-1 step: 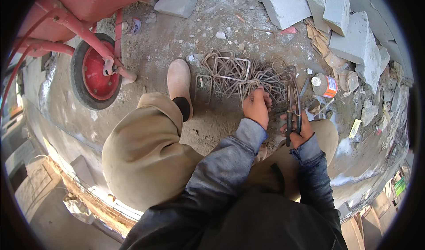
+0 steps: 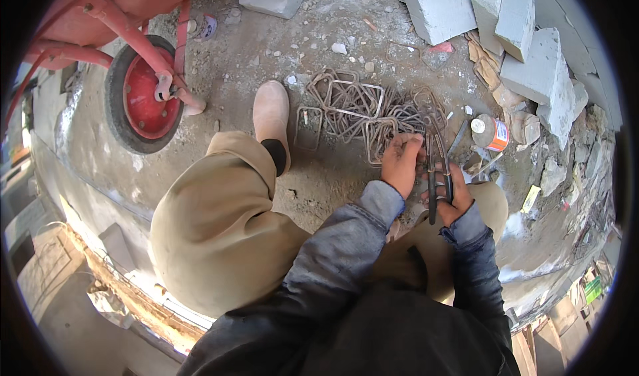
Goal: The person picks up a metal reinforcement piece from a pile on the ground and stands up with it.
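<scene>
Left hand (image 2: 401,166): has gone a little toward 3 o'clock since the earlier picture, so it is closer to the pliers (image 2: 431,183). Its fingers are bent and the tips come near each other. They are too small to see well, so I cannot tell if they pinch any wire.
Right hand (image 2: 452,203): wraps round the handles, at 4 o'clock from the left hand. If it lets the pliers twist, they could slip.
Pliers: long and dark, with the head toward 12 o'clock and the two handles a bit apart. They could nip a left finger, because those fingertips are right beside them.
Pile of metal loops (image 2: 363,113): sits on the ground (image 2: 313,203), at 11 o'clock from the left hand. The loops are all mixed up, so pulling one could drag others along. Wire could scratch the skin too, since both hands are bare.
Lone loop (image 2: 321,126): lies near the boot (image 2: 271,116), at 3 o'clock from it. A foot that slides that way could catch on it.
Bottle with the orange label (image 2: 498,136): is at 1 o'clock from the right hand. A wide swing of the pliers could bump it.
Grey blocks (image 2: 532,69): are farther off at 1 o'clock. Some lean on others, so a hard knock could make one slide.
</scene>
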`<state>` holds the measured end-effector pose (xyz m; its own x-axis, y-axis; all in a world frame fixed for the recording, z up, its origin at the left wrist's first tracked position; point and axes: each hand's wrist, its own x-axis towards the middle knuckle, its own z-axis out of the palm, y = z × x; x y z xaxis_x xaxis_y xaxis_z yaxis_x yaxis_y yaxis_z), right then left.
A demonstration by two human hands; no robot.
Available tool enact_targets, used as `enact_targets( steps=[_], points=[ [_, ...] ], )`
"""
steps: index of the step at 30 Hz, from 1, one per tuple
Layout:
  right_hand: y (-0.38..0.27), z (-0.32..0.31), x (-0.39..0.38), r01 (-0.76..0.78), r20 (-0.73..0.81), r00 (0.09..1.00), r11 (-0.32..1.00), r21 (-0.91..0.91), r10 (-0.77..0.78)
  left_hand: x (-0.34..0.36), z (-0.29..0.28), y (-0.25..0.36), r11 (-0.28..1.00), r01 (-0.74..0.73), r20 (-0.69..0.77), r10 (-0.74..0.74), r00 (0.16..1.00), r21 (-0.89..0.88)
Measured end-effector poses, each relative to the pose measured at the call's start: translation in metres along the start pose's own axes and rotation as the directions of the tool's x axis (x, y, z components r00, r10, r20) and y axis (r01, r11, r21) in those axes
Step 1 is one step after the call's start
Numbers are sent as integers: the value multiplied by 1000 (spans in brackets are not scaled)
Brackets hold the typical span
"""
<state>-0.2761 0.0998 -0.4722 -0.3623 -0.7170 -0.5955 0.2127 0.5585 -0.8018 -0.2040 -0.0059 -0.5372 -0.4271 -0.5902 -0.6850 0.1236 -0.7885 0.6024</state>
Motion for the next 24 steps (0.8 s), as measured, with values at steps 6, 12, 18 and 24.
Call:
enact_targets(
  steps=[6, 12, 18, 24],
  points=[
    [-16, -3, 21, -279, 242, 933, 960, 21, 266, -9, -9, -9, 975, 15, 19, -11, 1000, -223],
    [-50, -9, 51, 9, 239, 956, 794, -608, 171, -8, -18, -26, 994, -56, -269, 28, 963, -98],
    [-63, 6, 60, 25, 258, 944, 735, -678, 206, -9, -24, -18, 994, 22, -294, -52, 954, -104],
    [-76, 1, 54, 112, 357, 900, 658, -745, 250, -16, -17, -55, 997, 39, -395, -9, 919, 69]
  ],
)
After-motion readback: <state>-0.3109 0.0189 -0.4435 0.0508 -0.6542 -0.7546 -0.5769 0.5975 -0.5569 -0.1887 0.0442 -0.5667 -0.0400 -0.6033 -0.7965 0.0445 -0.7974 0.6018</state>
